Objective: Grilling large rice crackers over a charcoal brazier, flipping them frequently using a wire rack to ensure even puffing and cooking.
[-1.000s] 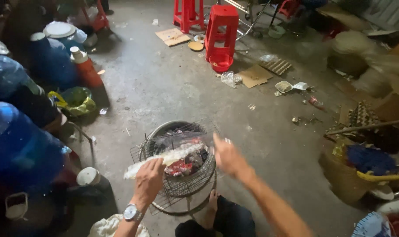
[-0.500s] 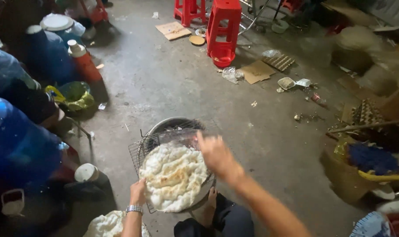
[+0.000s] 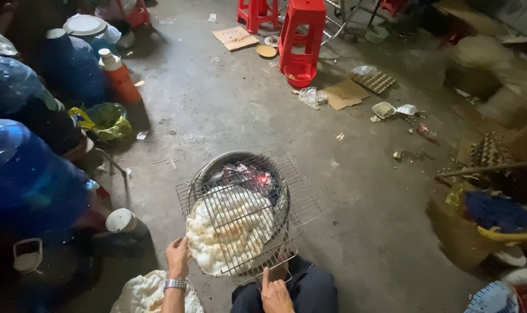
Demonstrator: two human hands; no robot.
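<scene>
Currently your left hand [image 3: 177,256] pinches the wire grill rack [image 3: 246,214] sandwiching the puffed white rice cracker [image 3: 228,235] over the round charcoal brazier [image 3: 243,174], clear of heat; right hand [image 3: 275,295] steadies the handle, index finger extended.

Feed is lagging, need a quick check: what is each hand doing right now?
Left hand: closed on the edge of the white rice cracker under the wire grill rack.
Right hand: mostly closed, index finger pointing up at the rack, holding nothing.
</scene>
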